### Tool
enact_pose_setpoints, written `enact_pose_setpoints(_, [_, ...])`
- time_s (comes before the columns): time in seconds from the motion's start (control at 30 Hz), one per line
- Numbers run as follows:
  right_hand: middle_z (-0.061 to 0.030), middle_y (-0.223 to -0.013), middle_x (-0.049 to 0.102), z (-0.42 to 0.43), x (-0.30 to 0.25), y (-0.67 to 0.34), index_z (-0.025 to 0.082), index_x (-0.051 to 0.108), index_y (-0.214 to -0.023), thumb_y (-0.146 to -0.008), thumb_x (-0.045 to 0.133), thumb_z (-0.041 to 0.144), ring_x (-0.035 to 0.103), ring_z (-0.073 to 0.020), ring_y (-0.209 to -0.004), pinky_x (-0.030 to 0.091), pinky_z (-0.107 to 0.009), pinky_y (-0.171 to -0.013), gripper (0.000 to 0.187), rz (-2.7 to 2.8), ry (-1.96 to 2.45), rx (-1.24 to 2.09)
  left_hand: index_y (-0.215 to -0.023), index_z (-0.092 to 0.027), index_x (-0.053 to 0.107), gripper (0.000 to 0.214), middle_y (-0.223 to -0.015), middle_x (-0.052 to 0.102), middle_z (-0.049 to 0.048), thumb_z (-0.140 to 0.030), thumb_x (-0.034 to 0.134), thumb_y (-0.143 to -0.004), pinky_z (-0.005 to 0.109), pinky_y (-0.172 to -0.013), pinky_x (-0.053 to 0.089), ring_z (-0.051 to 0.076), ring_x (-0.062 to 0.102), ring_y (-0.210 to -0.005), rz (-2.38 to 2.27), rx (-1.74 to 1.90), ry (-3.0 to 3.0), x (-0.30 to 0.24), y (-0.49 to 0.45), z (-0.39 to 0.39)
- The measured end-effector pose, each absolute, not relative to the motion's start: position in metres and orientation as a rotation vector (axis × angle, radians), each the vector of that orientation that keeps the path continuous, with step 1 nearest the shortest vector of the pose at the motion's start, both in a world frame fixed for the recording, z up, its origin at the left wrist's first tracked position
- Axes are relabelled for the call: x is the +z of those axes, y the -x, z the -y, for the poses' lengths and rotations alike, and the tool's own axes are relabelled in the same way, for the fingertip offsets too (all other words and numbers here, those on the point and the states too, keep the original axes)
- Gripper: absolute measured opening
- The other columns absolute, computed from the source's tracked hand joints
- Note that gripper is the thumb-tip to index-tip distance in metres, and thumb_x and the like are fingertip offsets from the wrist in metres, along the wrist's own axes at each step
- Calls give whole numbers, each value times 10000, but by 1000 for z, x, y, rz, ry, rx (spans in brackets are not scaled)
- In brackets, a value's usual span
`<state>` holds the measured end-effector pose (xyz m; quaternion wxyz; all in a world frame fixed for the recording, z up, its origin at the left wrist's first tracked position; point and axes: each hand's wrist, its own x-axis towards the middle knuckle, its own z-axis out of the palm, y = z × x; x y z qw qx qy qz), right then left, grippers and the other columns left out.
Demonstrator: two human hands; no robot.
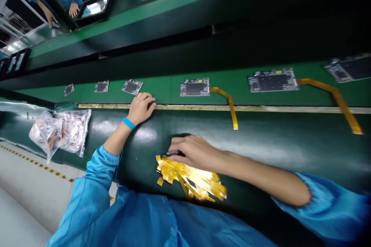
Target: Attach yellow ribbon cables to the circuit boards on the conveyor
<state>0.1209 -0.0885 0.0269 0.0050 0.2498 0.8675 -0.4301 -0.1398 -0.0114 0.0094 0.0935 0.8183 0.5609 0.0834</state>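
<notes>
Plastic bag (62, 131): crumpled, on the dark bench (261, 139), far left.
Left hand (141, 107): loosely curled, nothing in it, resting on the near edge of the green belt (162, 90), just below a circuit board (132, 87).
Right hand (194, 152): palm down on the amber flex strips (191, 179), which are heaped at the bench's front; I cannot tell whether it grips any.

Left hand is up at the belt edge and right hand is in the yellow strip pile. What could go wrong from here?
1. The yellow strips lie tangled close to the bench's near edge. The right hand could drag out several at once or push some off.
2. The flex tail on the board hangs over the belt's rim, where the left hand might snag it.
</notes>
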Motion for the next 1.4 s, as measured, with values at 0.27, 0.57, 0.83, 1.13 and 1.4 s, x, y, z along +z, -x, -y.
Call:
enact_pose_setpoints(0.27, [-51, -1070, 772, 108, 38, -96, 220, 783, -1005, -968, 686, 240, 730, -215, -854, 319, -309, -625, 105, -2613, -689, -1275, -1149, -184, 726, 231, -1208, 694, 112, -274, 555, -1023, 406, -1010, 510, 259, 627, -1149, -1663, 289, -2409, 7, 147, 15])
enact_pose_setpoints(0.57, [-38, -995, 804, 109, 30, -92, 210, 743, -993, -983, 627, 237, 740, -219, -919, 387, -293, -711, 120, -2501, -732, -1654, -1098, -193, 704, 176, -1150, 702, 98, -249, 569, -1000, 424, -1064, 496, 265, 639, -1129, -1806, 408, -2336, 4, 175, -14])
enact_pose_setpoints(0.83, [-30, -828, 764, 82, 24, -93, 212, 765, -927, -961, 595, 353, 666, -185, -747, 407, -281, -679, 224, -2519, -905, -1979, -938, -203, 666, 50, -1049, 692, 108, -219, 623, -959, 424, -949, 540, 299, 632, -1082, -2024, 163, -2268, 7, 174, -46])
enact_pose_setpoints(1.13, [-1, -676, 565, 19, -4, -87, 203, 570, -696, -929, 528, 591, 499, -158, -660, 381, -291, -644, 454, -2602, -1273, -2018, -927, -190, 678, 63, -1067, 685, 154, -249, 669, -910, 442, -863, 585, 333, 658, -1047, -2010, -129, -2341, 7, 165, -68])
enact_pose_setpoints(1.4, [-21, -722, 661, -15, -25, -65, 194, 668, -769, -891, 572, 569, 584, -185, -693, 422, -303, -671, 406, -2568, -1499, -1998, -885, -177, 721, 63, -1013, 702, 152, -235, 696, -887, 444, -915, 588, 332, 684, -1041, -1961, -189, -2325, 12, 172, -68])
